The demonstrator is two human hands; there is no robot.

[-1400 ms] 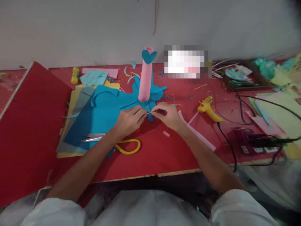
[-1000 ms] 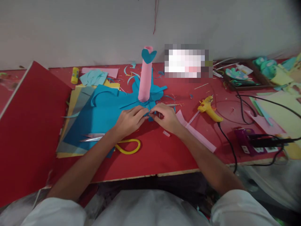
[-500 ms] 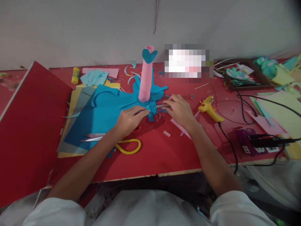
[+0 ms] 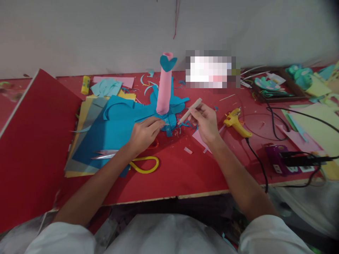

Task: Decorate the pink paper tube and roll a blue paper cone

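Observation:
My left hand (image 4: 147, 132) is closed, thumb and fingers pinched together beside a blue paper petal shape (image 4: 168, 123); whatever lies between the fingertips is too small to make out. Between the thumb and fingers of my right hand (image 4: 205, 120) is a slim pale stick (image 4: 191, 110), held tilted above the table, its lower end pointing toward the blue petal. A pink paper tube (image 4: 164, 88) stands upright among the blue cut shapes. Near its top is a blue heart-like collar (image 4: 168, 63).
Scissors (image 4: 144, 165) with a yellow handle lie below my left hand, partly on stacked coloured paper (image 4: 97, 141). A yellow glue gun (image 4: 235, 121) with a black cord rests at right. Further right are a purple box (image 4: 277, 158) and a dark tray (image 4: 296, 93).
My right hand has lifted and turned, raising the pale stick away from the blue petal so its upper end points up and right. My left hand has shifted slightly left off the petal.

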